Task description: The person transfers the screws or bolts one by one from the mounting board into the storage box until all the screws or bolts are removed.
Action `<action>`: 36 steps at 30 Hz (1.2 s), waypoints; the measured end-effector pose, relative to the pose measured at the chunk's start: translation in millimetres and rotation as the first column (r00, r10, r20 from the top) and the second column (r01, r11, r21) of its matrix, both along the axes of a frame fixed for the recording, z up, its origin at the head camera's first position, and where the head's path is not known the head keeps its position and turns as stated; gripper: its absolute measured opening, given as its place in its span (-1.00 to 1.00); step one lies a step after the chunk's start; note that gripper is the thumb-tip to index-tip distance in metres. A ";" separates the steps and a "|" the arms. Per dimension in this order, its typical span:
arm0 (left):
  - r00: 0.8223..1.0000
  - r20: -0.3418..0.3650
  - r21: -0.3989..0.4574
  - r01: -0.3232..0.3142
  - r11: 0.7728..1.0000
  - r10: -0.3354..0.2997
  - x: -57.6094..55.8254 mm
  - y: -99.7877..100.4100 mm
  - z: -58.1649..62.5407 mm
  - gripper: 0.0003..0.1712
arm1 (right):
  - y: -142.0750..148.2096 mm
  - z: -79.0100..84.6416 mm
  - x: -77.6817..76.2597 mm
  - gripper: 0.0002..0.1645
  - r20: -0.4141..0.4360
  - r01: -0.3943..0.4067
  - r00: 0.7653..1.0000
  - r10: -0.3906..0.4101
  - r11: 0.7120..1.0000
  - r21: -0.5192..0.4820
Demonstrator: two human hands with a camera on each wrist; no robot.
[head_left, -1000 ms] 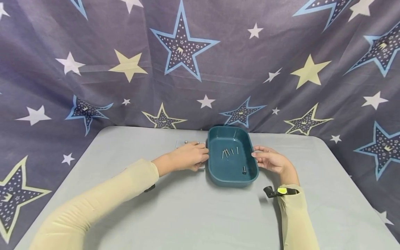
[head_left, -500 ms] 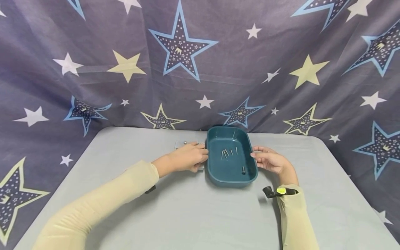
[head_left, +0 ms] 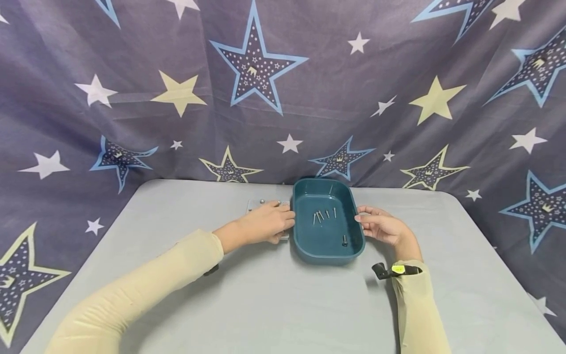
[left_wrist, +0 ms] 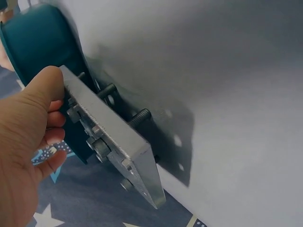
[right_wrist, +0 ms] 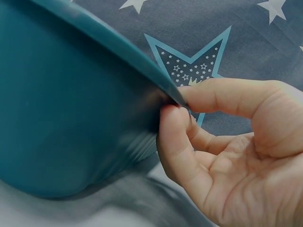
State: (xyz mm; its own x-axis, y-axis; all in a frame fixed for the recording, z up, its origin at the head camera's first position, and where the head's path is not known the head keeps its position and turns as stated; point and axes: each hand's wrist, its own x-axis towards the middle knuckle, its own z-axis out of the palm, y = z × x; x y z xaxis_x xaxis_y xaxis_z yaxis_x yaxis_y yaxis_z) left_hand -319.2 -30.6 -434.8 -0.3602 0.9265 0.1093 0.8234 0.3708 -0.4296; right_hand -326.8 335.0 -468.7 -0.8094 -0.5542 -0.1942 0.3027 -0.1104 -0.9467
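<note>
My left hand (head_left: pixel 267 222) grips the end of a silver metal plate (left_wrist: pixel 111 118). In the left wrist view the thumb lies at the plate's edge and the fingers curl beside its face. Bolt heads (left_wrist: pixel 100 146) stick out of one face, and threaded bolt ends (left_wrist: pixel 141 118) poke out of the other. Directly right of the plate stands a teal plastic bin (head_left: pixel 316 241). My right hand (head_left: pixel 382 227) pinches the bin's right rim between thumb and fingers. Several thin silver screws (head_left: pixel 320 216) and one dark bolt (head_left: pixel 345 240) lie on the bin's floor. In the head view my left hand hides much of the plate.
The table (head_left: pixel 283 305) is covered in pale grey. Behind it hangs a dark cloth (head_left: pixel 185 132) printed with stars, reaching down to the table's back edge. A black camera mount (head_left: pixel 384 271) juts inward from the right wrist above the table.
The head view has shifted very slightly. Both hands, the plate and the bin otherwise keep their places.
</note>
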 end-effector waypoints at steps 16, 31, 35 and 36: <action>0.994 0.110 0.055 0.008 0.998 -0.014 -0.3 0.8 8.5 -0.87 | 1.7 -0.9 -2.4 -0.78 -0.005 -0.006 1.000 0.006 1.000 -0.005; 0.984 0.178 0.104 -0.024 0.994 0.005 0.8 2.0 13.2 -0.85 | 0.3 0.2 -2.3 -0.77 -0.012 0.001 1.000 -0.001 1.000 0.009; 0.986 0.165 0.104 -0.024 0.994 0.006 0.5 3.0 11.2 -0.80 | 0.7 -0.1 -1.9 -0.76 -0.017 -0.013 1.000 0.013 1.000 0.003; 0.987 0.160 0.101 -0.024 0.995 0.008 0.4 3.2 10.7 -0.80 | 0.9 -0.2 -1.9 -0.76 -0.019 -0.016 1.000 0.016 1.000 0.001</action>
State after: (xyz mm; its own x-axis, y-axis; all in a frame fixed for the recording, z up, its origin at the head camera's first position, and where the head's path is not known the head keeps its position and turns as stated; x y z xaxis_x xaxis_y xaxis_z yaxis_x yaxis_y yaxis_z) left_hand -318.8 -27.4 -424.1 -0.3951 0.9075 0.1429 0.8720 0.4194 -0.2525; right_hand -328.7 335.9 -468.9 -0.8039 -0.5669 -0.1799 0.2867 -0.1044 -0.9523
